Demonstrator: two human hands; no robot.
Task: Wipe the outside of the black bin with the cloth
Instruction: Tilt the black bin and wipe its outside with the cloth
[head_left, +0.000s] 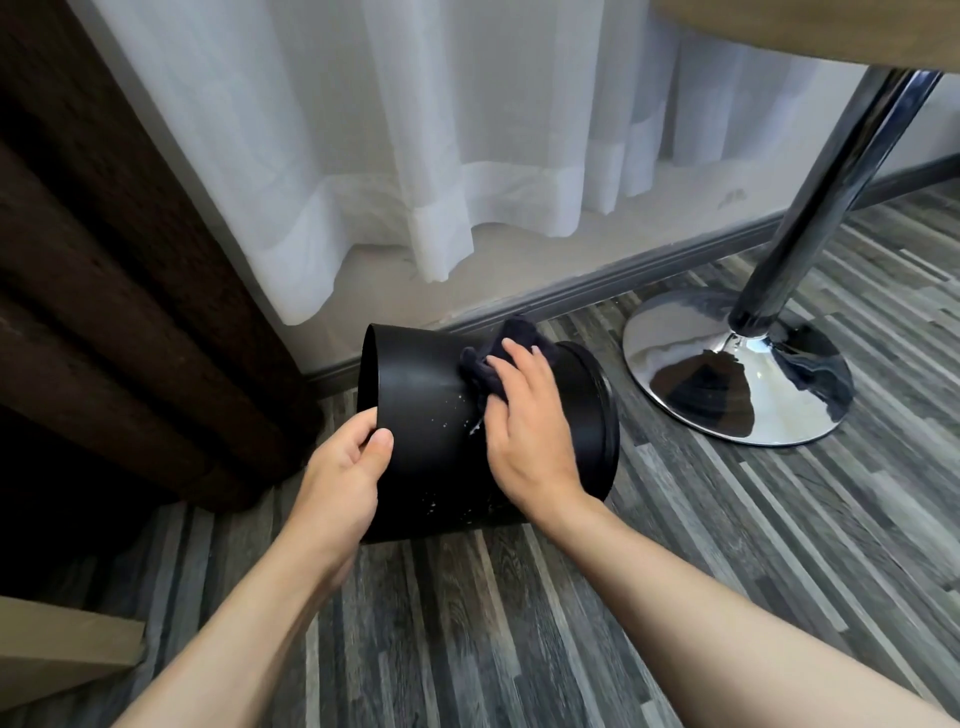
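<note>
The black bin (426, 415) lies on its side on the grey wood-look floor, its open mouth turned left. White specks dot its outer wall low down. My left hand (343, 467) grips the rim at the mouth, thumb on the outside. My right hand (524, 421) lies flat on the bin's upper side and presses a dark cloth (498, 353) against it. Most of the cloth is bunched beyond my fingers; part of it is under my palm.
A chrome table leg (810, 208) with a round chrome base (737, 374) stands just right of the bin. A white sheer curtain (415, 156) and grey skirting board (623, 286) run behind. A dark brown curtain (104, 260) hangs at left.
</note>
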